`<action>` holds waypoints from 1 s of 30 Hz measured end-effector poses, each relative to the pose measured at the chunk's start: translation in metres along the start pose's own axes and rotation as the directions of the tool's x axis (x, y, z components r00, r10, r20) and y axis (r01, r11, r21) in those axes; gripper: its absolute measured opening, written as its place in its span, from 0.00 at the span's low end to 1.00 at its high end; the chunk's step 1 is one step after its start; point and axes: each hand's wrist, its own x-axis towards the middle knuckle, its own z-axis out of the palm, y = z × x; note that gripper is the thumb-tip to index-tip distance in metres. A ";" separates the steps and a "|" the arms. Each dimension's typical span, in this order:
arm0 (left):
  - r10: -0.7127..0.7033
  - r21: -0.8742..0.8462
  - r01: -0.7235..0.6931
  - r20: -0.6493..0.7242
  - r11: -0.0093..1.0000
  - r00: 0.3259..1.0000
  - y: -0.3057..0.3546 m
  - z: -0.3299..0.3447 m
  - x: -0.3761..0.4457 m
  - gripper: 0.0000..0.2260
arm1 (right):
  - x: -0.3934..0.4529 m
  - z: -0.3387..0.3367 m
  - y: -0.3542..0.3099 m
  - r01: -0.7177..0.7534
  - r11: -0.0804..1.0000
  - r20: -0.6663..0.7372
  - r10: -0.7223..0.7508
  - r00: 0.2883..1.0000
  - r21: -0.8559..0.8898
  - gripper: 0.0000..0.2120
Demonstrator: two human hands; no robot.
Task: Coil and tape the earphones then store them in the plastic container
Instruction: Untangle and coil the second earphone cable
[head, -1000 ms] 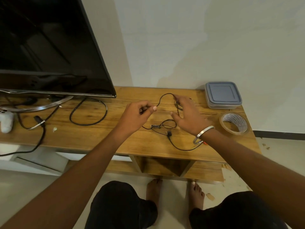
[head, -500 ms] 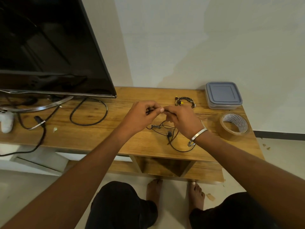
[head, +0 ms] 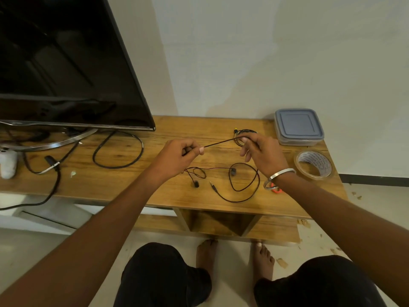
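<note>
Black earphones [head: 240,191] lie loose on the wooden TV stand [head: 124,185], with an earbud, the jack and the inline remote showing. My left hand [head: 180,156] pinches the cord near its thumb. My right hand [head: 261,151] pinches the same cord further right, and the stretch between the hands is pulled taut above the stand. A clear plastic container with a grey lid [head: 298,126] sits shut at the back right corner. A roll of clear tape [head: 314,165] lies in front of it.
A second coiled cable with a yellow plug [head: 244,131] lies behind my right hand. A large TV [head: 66,63] stands at the left on a metal stand, with black cables [head: 118,151] looped below it. A small orange object [head: 276,190] lies under my right wrist.
My hands were together over the cord; now they have moved apart, the right one going back and right, stretching the cord taut. The loose loops on the stand have spread out.
</note>
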 end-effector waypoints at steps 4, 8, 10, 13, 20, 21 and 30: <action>0.008 -0.001 -0.008 -0.018 1.000 1.000 0.003 0.000 0.000 0.08 | 0.001 -0.002 0.008 -0.098 0.990 -0.019 0.096 0.995 -0.098 0.11; 0.012 -0.020 -0.012 -0.028 1.000 1.000 0.003 0.005 0.002 0.07 | -0.001 0.005 0.008 -0.025 0.919 0.126 0.081 0.989 -0.394 0.26; 0.023 -0.026 -0.024 -0.019 0.999 1.000 0.006 0.008 0.002 0.07 | -0.002 0.010 0.000 0.045 0.907 0.177 0.033 0.984 -0.419 0.31; 0.050 -0.036 -0.050 0.002 0.998 0.999 0.014 0.013 0.003 0.07 | -0.003 0.020 -0.015 0.191 0.918 0.234 -0.112 0.966 -0.347 0.26; 0.091 -0.013 -0.091 0.039 0.996 0.995 0.017 0.015 0.004 0.07 | 0.001 0.028 -0.019 0.298 0.916 0.219 -0.243 0.945 -0.267 0.12; 0.082 -0.006 -0.082 0.051 0.997 0.995 0.014 0.015 0.004 0.07 | 0.001 0.026 -0.017 0.295 0.918 0.196 -0.248 0.949 -0.265 0.12; -0.101 -0.164 0.118 0.109 0.979 0.989 0.006 0.012 0.002 0.07 | 0.003 0.011 -0.007 0.086 0.963 -0.026 -0.096 0.995 -0.255 0.09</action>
